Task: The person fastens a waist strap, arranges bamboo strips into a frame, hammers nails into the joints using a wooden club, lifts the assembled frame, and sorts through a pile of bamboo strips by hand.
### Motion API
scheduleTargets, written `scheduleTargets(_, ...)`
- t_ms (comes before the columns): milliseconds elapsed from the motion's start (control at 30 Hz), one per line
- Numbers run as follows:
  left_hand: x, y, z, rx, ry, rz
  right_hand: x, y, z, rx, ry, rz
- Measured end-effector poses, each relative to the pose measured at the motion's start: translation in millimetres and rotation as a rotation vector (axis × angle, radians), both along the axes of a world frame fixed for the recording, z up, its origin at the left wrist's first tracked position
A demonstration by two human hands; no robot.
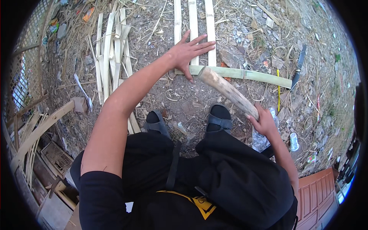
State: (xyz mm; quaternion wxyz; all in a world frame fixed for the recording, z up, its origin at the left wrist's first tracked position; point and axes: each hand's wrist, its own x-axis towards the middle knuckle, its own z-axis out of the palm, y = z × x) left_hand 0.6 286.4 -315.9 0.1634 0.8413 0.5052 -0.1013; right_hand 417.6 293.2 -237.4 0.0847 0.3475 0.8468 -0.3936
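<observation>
My left hand [187,53] lies with spread fingers across the middle of three pale bamboo strips [210,23] that run away from me side by side. Its thumb reaches down over the left part of a greenish bamboo slat [264,77], which lies crosswise at the strips' near ends. My right hand [264,122] is wrapped round the near end of a thick wooden stick [229,90]. The stick slants up to the left, and its far end overlaps the crosswise slat in view. Whether it touches the slat I cannot tell.
Several loose bamboo strips [108,50] lie in a pile on the left. A dark-bladed knife [298,68] and a thin yellow stick [278,92] lie by the slat's right end. A plastic cup [294,142] and clear plastic wrap [260,141] are near my right arm. My sandalled feet [219,119] stand below.
</observation>
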Motion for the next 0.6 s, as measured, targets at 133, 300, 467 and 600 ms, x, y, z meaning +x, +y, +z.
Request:
scheduleTargets(133,-1,6,-2,-0.008,0.046,-0.007,-18,9,16,0.091,-0.125,-0.03)
scheduleTargets(300,-1,3,3,-0.01,0.031,-0.007,-11,-2,13,-0.049,0.105,-0.058)
scheduleTargets(467,-5,5,4,-0.025,0.023,-0.011,-23,0,16,0.053,-0.24,-0.156)
scheduleTargets(600,-7,2,2,-0.002,0.002,-0.018,-28,-17,14,-0.035,0.006,-0.326)
